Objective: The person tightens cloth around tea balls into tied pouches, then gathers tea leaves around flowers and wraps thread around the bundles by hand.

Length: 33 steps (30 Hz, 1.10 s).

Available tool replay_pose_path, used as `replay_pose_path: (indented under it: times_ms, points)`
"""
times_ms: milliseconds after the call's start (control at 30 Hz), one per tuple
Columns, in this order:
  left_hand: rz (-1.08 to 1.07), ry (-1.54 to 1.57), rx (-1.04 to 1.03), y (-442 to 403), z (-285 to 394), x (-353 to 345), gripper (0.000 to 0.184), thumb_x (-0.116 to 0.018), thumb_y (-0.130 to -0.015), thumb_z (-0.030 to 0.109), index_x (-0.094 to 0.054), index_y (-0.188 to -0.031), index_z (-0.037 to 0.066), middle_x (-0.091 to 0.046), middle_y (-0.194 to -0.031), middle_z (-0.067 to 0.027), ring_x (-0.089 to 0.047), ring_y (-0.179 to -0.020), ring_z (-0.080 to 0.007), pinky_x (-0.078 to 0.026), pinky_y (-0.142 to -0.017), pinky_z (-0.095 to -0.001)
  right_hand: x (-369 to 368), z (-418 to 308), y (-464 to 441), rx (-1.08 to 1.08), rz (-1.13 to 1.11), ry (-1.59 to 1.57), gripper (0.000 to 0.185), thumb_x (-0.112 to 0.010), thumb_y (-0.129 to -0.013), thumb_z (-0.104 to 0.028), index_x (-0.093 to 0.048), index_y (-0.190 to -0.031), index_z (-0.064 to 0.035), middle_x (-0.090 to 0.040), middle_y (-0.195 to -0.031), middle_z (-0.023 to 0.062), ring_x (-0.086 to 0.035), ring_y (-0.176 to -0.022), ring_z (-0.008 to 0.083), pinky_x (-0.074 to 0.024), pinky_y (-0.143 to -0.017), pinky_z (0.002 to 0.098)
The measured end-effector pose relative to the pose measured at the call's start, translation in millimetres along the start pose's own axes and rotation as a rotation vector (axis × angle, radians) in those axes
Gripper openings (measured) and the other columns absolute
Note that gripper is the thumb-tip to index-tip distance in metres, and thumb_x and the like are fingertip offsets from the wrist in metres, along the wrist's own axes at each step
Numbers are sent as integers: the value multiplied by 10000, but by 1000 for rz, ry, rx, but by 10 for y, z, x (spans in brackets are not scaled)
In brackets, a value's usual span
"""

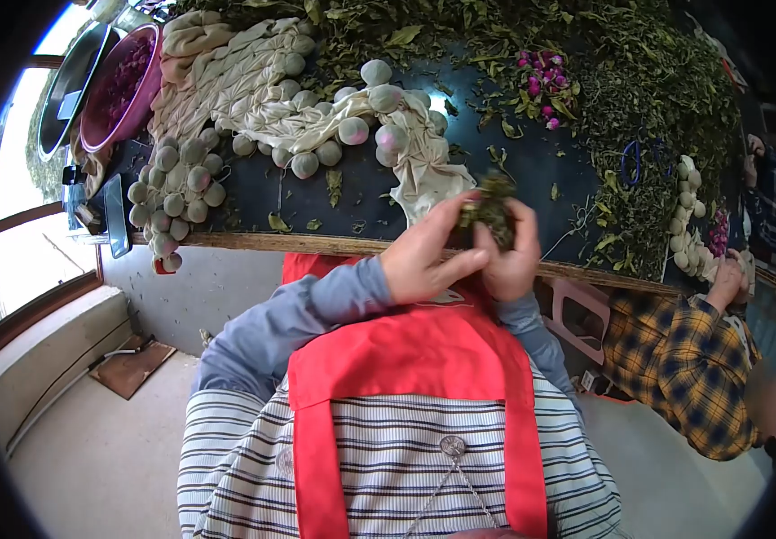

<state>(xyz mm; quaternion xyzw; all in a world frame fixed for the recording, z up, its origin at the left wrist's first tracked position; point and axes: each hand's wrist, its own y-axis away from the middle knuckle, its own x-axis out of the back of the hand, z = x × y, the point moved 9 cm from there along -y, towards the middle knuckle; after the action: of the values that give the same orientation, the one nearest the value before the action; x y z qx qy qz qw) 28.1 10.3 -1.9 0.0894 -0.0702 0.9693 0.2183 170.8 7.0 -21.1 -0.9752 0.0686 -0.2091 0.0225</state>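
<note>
Dark tabletop (303,202) with a rough wooden front edge (316,243); beyond it, a bed of green leaves (657,81) covers the far side and the right. Floor pale; windows at left. Subject: leaf clump (493,208), dark green, located above the table's front edge, in front of the red apron (415,359). Long axis runs roughly away from the wearer's body, narrower leafy end pointing toward the far side of the table; near end partly hidden by fingers. Grip: left hand (428,251) and right hand (509,256) together, closed around the clump from either side, left thumb extended across toward the right hand. Exact fingertip contact cannot be told. Just beyond the hands, a cream cloth (428,184) hangs near the edge, continuing left into a gathered length with round tied balls (304,164). Separate ball cluster (172,193) at left, near a pink basin (123,90) of magenta petals. Magenta flowers (545,81) lie at upper right; blue-handled scissors (630,163) rest on leaves. Far right: co-worker in yellow plaid (689,377), one hand (725,283) at another balled cloth (686,216).
</note>
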Motion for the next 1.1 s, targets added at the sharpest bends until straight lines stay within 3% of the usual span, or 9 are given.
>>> replay_pose_path:
  times_ms: [67, 133, 167, 233, 400, 567, 767, 900, 1100]
  points:
    - [-45, 560, 358, 276, -326, -37, 573, -645, -910, 226, -414, -1354, -52, -513, -1281, -214, -588, -1010, -301, -516, -833, -358, -315, -146, -29, 89, -139, 93, 488, -747, -752, -98, -543, -1193, -57, -661, -966, 98, -635, -738, 225, -525, -682, 313]
    - [48, 101, 216, 312, -396, 298, 577, -625, -924, 244, -404, -1359, -64, -493, -1327, -221, -606, -1003, -300, -518, -847, -341, -433, -273, -89, 164, -134, 117, 464, -748, -748, -109, -551, -1164, -57, -659, -951, 99, -632, -725, 239, -524, -668, 325]
    - [48, 98, 220, 338, -415, 395, 577, -625, -924, 244, -404, -1359, -64, -493, -1327, -221, -606, -1003, -300, -518, -847, -341, -490, -370, -110, 241, -128, 144, 441, -749, -743, -121, -559, -1135, -57, -656, -935, 101, -630, -711, 254, -523, -653, 336]
    - [-10, -90, 378, 417, -557, 510, 578, -626, -918, 246, -404, -1355, -61, -469, -1365, -232, -621, -1003, -292, -520, -851, -330, -602, -539, -142, 397, -116, 200, 396, -750, -734, -143, -574, -1078, -56, -651, -905, 103, -625, -685, 283, -522, -625, 359]
    - [-24, -504, 78, 462, -365, 508, 473, -644, -887, 233, -519, -1253, -39, -541, -1300, -216, -639, -988, -306, -532, -809, -329, -1018, -244, -281, 279, -323, 624, 351, -731, -758, -206, -596, -1042, -50, -667, -909, 105, -640, -720, 293, -514, -627, 357]
    - [-90, -622, 166, 398, -323, 586, 362, -679, -842, 162, -602, -1165, 17, -637, -1129, -163, -648, -891, -301, -524, -766, -315, -1053, -178, -459, 302, -364, 600, 297, -724, -749, -296, -540, -858, -89, -635, -742, 96, -633, -645, 309, -489, -538, 405]
    - [123, -549, 183, -106, -212, 783, 201, -679, -815, 180, -665, -974, 58, -665, -1002, -110, -653, -792, -290, -522, -690, -346, -1073, -141, -450, 268, -428, 612, 345, -757, -699, -252, -607, -964, -90, -665, -807, 75, -638, -681, 290, -497, -587, 359]
    - [-245, -1034, 227, -261, -195, 646, 142, -660, -791, 182, -646, -881, 72, -651, -870, -79, -632, -694, -291, -510, -626, -378, -1057, -175, -427, 357, -379, 532, 331, -749, -712, -332, -556, -855, -105, -641, -727, 76, -634, -625, 297, -485, -522, 393]
    - [-343, -1092, 254, -440, -311, 589, 120, -623, -773, 164, -619, -860, 82, -647, -826, -71, -635, -680, -292, -507, -603, -384, -1076, -154, -457, 319, -369, 571, 329, -757, -712, -321, -555, -865, -111, -645, -739, 64, -638, -624, 288, -485, -521, 389]
